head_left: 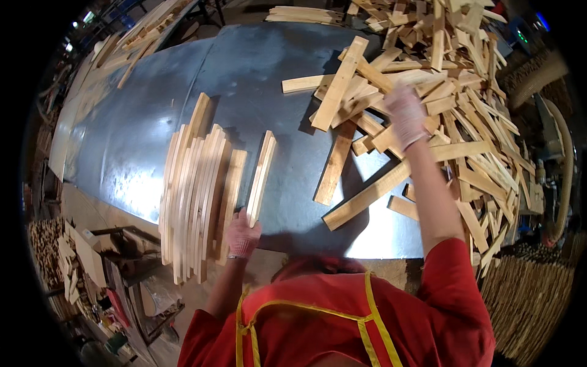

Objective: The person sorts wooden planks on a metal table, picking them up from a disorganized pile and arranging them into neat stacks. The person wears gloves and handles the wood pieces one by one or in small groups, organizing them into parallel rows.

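Observation:
My left hand (243,237), in a pinkish knit glove, is closed at the near end of a narrow pair of wooden strips (263,177) on the metal tabletop. Just left of it, a row of wooden slats (195,196) stands side by side, their near ends reaching past the table's edge. One wider slat (232,196) lies between that row and my hand. My right hand (405,116), gloved alike, reaches out over the loose heap of wooden pieces (452,110). Its fingers are smeared and partly hidden, so any grip is unclear. A long board (391,189) slants below my right wrist.
The grey metal tabletop (263,79) spreads across the middle. Bundled sticks (526,300) stand at the lower right, and a pale hose (565,171) bends along the right side. A wooden stand (131,281) is at the lower left. More planks (147,30) lie at the far left.

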{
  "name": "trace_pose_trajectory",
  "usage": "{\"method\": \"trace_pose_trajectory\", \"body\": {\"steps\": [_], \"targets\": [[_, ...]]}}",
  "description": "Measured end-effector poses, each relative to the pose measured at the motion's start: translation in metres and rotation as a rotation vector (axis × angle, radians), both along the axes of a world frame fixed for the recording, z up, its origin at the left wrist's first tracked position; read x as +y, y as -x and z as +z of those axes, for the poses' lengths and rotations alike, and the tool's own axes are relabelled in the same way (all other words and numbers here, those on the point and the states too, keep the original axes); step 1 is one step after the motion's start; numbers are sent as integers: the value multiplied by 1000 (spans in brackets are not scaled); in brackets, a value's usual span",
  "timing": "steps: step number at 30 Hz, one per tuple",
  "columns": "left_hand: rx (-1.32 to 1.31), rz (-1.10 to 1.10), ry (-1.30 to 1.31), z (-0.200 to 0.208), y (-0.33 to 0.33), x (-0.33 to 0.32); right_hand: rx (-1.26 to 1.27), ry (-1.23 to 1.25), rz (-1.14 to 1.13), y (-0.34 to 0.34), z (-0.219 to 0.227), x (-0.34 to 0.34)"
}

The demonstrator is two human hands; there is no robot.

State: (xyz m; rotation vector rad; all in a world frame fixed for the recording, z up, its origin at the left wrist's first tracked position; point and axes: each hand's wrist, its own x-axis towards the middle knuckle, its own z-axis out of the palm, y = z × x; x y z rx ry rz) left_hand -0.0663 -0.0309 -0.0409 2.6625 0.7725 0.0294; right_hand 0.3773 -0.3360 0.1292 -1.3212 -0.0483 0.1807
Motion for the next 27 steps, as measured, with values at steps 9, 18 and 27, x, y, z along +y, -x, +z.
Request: {"method": "trace_pose_trajectory", "body": {"steps": [9,18,27], "targets": [[196,100,102,43,-23,-15,723,-209,-208,48,-108,142],[216,117,133,42,-24,-11,524,97,233,248,-112,56],[124,51,-10,46,-6,0,80,1305,776,303,-41,26]]}}
